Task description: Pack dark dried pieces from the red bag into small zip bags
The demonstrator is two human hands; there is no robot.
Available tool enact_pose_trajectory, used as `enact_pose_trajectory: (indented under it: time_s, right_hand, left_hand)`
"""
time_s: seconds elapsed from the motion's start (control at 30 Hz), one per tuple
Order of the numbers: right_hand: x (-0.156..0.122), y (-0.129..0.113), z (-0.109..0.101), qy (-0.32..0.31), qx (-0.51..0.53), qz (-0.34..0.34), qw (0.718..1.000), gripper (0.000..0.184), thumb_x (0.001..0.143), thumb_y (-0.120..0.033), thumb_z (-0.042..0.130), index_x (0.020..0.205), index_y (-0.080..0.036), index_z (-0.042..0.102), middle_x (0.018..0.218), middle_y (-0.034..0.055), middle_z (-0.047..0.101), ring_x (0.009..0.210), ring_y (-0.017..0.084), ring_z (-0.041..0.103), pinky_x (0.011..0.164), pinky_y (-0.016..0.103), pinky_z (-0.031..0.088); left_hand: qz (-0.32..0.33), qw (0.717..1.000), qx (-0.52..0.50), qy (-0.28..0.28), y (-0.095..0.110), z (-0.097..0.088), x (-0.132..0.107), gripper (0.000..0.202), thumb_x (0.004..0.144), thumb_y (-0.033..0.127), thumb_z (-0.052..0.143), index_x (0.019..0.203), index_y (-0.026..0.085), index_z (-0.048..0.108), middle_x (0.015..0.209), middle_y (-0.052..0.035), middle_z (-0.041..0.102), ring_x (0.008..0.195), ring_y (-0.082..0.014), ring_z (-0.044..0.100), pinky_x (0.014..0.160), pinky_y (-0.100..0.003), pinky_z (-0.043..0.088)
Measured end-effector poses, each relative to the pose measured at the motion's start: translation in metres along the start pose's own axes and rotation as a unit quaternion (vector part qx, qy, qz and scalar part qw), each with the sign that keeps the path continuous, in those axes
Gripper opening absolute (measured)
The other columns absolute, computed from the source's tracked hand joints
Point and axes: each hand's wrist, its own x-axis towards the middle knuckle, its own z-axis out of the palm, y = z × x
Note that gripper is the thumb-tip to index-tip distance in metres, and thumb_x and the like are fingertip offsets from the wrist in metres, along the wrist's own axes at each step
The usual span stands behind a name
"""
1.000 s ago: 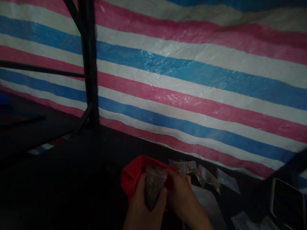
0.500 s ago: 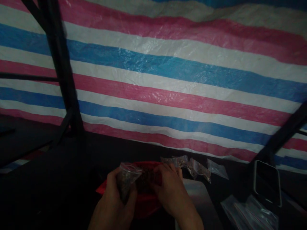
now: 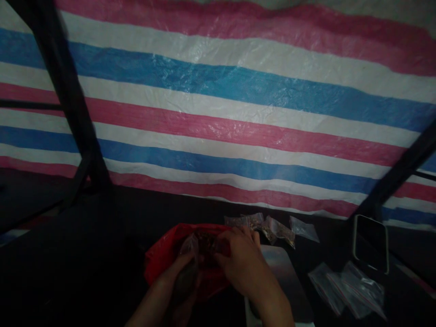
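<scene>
My left hand point(image 3: 172, 278) grips a small clear plastic bag point(image 3: 188, 268) with dark contents, held upright at the near side of a red container point(image 3: 160, 254). My right hand point(image 3: 243, 263) reaches into the red container from the right, fingers curled over its dark contents; what the fingers hold is hidden. Both hands sit at the bottom centre of the dim head view.
Several small filled clear bags point(image 3: 272, 227) lie behind the container. Empty clear bags point(image 3: 347, 286) lie at the right beside a dark phone-like device point(image 3: 370, 243). A grey flat plate point(image 3: 284, 281) is under my right wrist. A striped tarp point(image 3: 238, 113) hangs behind; black frame bars point(image 3: 68, 113) stand left.
The view has swung right and down. My left hand has lowered the clear bag toward the near edge of the red container; my right hand stays in the container.
</scene>
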Motion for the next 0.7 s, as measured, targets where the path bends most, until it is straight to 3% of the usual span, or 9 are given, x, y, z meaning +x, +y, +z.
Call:
enact_pose_trajectory:
  time_s: [0.13, 0.3, 0.37, 0.5, 0.6, 0.7]
  right_hand:
    - [-0.002, 0.001, -0.009, 0.001, 0.024, -0.011, 1.000, 0.025, 0.090, -0.020, 0.070, 0.111, -0.028, 0.080, 0.123, 0.0065, 0.075, 0.130, 0.034, 0.055, 0.112, 0.051, 0.031]
    - [-0.001, 0.002, -0.007, 0.028, 0.010, -0.035, 0.999, 0.031, 0.090, -0.016, 0.067, 0.116, -0.028, 0.080, 0.127, 0.0074, 0.074, 0.127, 0.034, 0.056, 0.111, 0.052, 0.033]
    - [0.002, 0.001, 0.002, 0.027, -0.031, -0.044, 0.998, 0.034, 0.090, -0.012, 0.063, 0.116, -0.027, 0.080, 0.130, 0.0092, 0.072, 0.131, 0.036, 0.054, 0.111, 0.053, 0.033]
    - [0.011, -0.008, 0.021, 0.021, -0.068, -0.076, 0.995, 0.039, 0.093, -0.009, 0.056, 0.120, -0.026, 0.079, 0.131, 0.0109, 0.072, 0.134, 0.036, 0.053, 0.110, 0.053, 0.033]
    - [0.013, -0.017, 0.026, 0.006, -0.050, -0.109, 0.993, 0.036, 0.092, -0.012, 0.060, 0.119, -0.025, 0.080, 0.124, 0.0101, 0.075, 0.128, 0.034, 0.055, 0.109, 0.051, 0.032]
    - [0.013, -0.023, 0.029, -0.013, -0.012, -0.127, 0.992, 0.040, 0.088, -0.007, 0.062, 0.117, -0.027, 0.080, 0.120, 0.0074, 0.077, 0.124, 0.029, 0.056, 0.108, 0.047, 0.031]
  left_hand:
    - [-0.031, 0.998, 0.004, -0.046, -0.001, 0.006, 0.008, 0.033, 0.077, 0.055, 0.076, 0.096, 0.028, 0.074, 0.092, -0.0065, 0.082, 0.088, -0.0274, 0.080, 0.069, -0.034, 0.064]
    - [0.066, 0.986, 0.152, -0.009, 0.007, -0.009, 0.007, 0.050, 0.078, 0.057, 0.073, 0.119, 0.028, 0.070, 0.114, -0.0041, 0.082, 0.109, -0.0313, 0.076, 0.091, -0.036, 0.060]
    - [0.073, 0.976, 0.201, 0.036, 0.009, -0.016, 0.009, 0.052, 0.079, 0.058, 0.069, 0.122, 0.030, 0.069, 0.115, -0.0032, 0.082, 0.112, -0.0338, 0.076, 0.091, -0.038, 0.060]
    - [0.071, 0.971, 0.221, 0.061, 0.010, -0.018, 0.013, 0.049, 0.076, 0.056, 0.065, 0.116, 0.028, 0.070, 0.106, -0.0054, 0.083, 0.110, -0.0381, 0.076, 0.085, -0.043, 0.060]
    - [0.078, 0.978, 0.182, 0.070, 0.013, -0.014, 0.011, 0.046, 0.073, 0.053, 0.066, 0.109, 0.024, 0.071, 0.107, -0.0067, 0.082, 0.108, -0.0374, 0.075, 0.092, -0.045, 0.059]
    - [0.055, 0.991, 0.109, 0.062, 0.013, -0.015, 0.012, 0.050, 0.078, 0.052, 0.065, 0.117, 0.022, 0.070, 0.115, -0.0076, 0.080, 0.113, -0.0351, 0.074, 0.099, -0.045, 0.057]
